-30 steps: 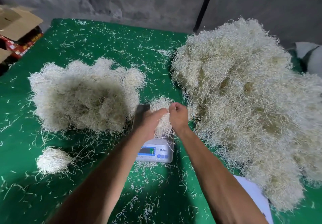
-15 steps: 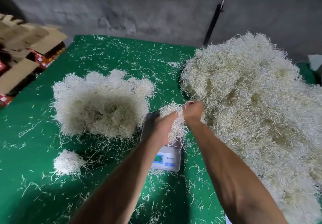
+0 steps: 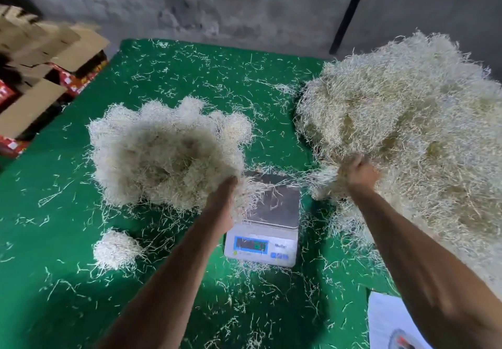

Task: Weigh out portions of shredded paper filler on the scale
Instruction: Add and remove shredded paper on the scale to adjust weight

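Cardboard boxes [image 3: 40, 76] are stacked off the table's [image 3: 68, 240] far left edge. On the green cover lies a small wad of filler [image 3: 115, 249], with a medium pile [image 3: 168, 155] behind it. The left hand [image 3: 224, 199] is curled on a tuft of shreds [image 3: 248, 189] at that pile's right edge, over the scale's [image 3: 267, 229] platter, which carries only stray strands. The display is lit but unreadable. The right hand [image 3: 360, 173] is clenched on shreds at the edge of the large heap [image 3: 407, 131].
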`<state>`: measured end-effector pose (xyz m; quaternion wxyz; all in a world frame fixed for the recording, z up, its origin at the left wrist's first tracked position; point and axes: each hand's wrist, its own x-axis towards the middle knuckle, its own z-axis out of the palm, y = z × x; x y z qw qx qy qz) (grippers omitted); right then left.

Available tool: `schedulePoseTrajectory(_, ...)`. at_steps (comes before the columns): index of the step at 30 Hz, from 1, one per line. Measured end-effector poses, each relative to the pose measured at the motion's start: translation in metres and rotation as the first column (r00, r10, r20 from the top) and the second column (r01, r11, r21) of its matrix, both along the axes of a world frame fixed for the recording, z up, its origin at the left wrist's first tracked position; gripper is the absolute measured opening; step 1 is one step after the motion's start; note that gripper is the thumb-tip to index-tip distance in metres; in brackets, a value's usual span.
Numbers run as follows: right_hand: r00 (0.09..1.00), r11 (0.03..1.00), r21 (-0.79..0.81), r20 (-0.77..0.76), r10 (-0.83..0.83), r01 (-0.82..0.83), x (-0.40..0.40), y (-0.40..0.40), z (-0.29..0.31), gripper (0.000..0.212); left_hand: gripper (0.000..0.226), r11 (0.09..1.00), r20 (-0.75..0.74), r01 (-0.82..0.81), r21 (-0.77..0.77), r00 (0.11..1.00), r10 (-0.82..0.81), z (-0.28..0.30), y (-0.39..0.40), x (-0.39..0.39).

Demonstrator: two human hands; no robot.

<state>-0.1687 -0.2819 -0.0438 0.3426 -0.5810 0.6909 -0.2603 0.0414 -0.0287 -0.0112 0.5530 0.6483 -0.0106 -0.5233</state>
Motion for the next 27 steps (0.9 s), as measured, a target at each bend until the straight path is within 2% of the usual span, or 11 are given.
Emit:
schedulePoseTrajectory(2,0.974,0.983,-0.013,-0.138,0.181,-0.184,-0.005,0.012,-0.005,0.057,0.073,0.999,0.044,0.034,0.02,0.998,-0.035,-0.007,0.0,-0.003)
schedulePoseTrajectory(4,0.848,0.926,0.003,-0.402,0.346,-0.376,-0.007,0.02,-0.002,0.052,0.081,0.999,0.14,0.027,-0.034,0.99,-0.022,-0.026,-0.002,-0.005)
schedulePoseTrajectory(6,0.644,0.893,0.014,-0.688,0.334,-0.449,-0.006,0.031,0.012,0.04,0.099,0.999,0.085,0.028,-0.042,0.996,-0.025,-0.036,-0.007,-0.008)
schedulePoseTrajectory(8,0.534,0.818,-0.069,-0.789,0.305,-0.571,0.002,0.054,0.021,0.043,0.103,0.998,0.065,0.052,-0.03,0.997,-0.05,-0.031,-0.008,-0.023)
schedulePoseTrajectory(10,0.631,0.72,-0.236,-0.696,0.344,-0.653,0.016,0.084,0.029,0.028,0.108,0.998,0.029,0.048,-0.028,0.998,-0.047,-0.023,-0.01,-0.025)
schedulePoseTrajectory(12,0.714,0.672,-0.29,-0.464,0.524,-0.682,0.029,0.106,0.031,0.023,0.106,0.991,0.037,0.1,-0.087,0.995,-0.097,-0.022,-0.007,-0.028)
schedulePoseTrajectory(14,0.65,0.623,-0.184,-0.222,0.727,-0.76,0.042,0.125,0.032,0.025,0.099,0.993,0.0,0.034,-0.114,0.999,-0.034,-0.017,-0.004,-0.025)
schedulePoseTrajectory(16,0.634,0.635,-0.118,0.051,0.771,-0.763,0.046,0.144,0.026,0.02,0.057,0.988,-0.052,-0.051,-0.148,0.998,0.044,-0.002,-0.006,-0.026)
schedulePoseTrajectory(17,0.671,0.688,-0.073,0.167,0.722,-0.722,0.046,0.152,0.021,0.032,0.045,0.993,-0.013,0.001,-0.115,1.0,-0.002,0.007,-0.005,-0.025)
schedulePoseTrajectory(20,0.79,0.857,-0.043,0.366,0.492,-0.514,0.043,0.17,0.012,0.053,0.056,0.993,-0.082,-0.036,-0.114,0.996,0.027,0.018,-0.005,-0.021)
schedulePoseTrajectory(27,0.867,0.972,0.06,0.467,0.173,-0.226,0.04,0.161,0.043,0.045,0.074,0.973,-0.111,-0.208,-0.096,0.974,0.198,0.018,0.005,-0.041)
